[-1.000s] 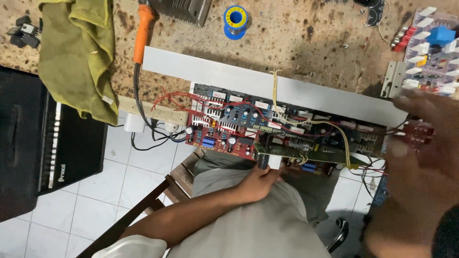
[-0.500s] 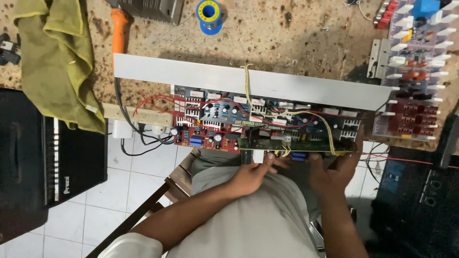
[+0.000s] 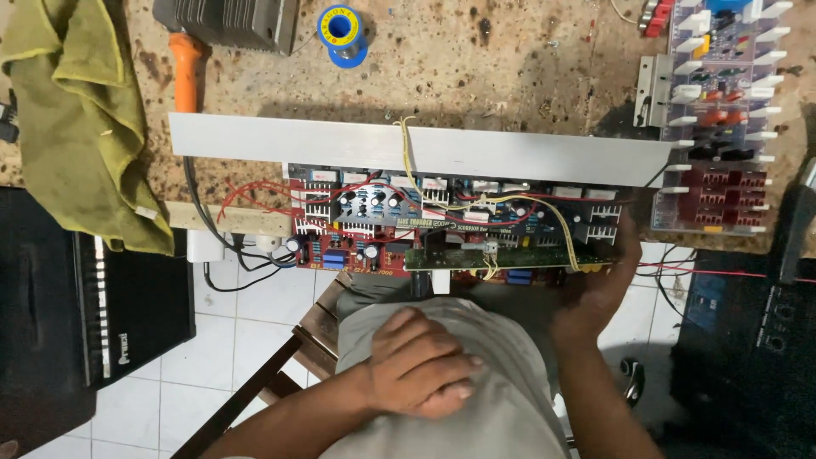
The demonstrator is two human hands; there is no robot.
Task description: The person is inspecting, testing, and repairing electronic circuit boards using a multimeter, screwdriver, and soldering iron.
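A long red amplifier circuit board (image 3: pixel 382 242) with black capacitors, coloured wires and a narrow green board (image 3: pixel 493 257) lies at the bench's near edge, fixed to a long aluminium heat-sink bar (image 3: pixel 297 140). My right hand (image 3: pixel 595 289) grips the board's near right corner, fingers curled under it. My left hand (image 3: pixel 425 361) rests on my grey shirt (image 3: pixel 501 408) below the board. It holds nothing, and its fingers lie loosely extended.
A yellow-green cloth (image 3: pixel 76 119) hangs at left over a black speaker cabinet (image 3: pixel 76 306). An orange-handled tool (image 3: pixel 187 72), a grey heat sink (image 3: pixel 229 21) and a blue solder reel (image 3: pixel 340 30) sit at the back. More circuit boards (image 3: pixel 722 110) lie at right. A wooden stool (image 3: pixel 280 365) stands on the white tile floor.
My left hand has drawn back from the board's near edge onto my shirt. My right hand has moved up to grip the board's right corner.
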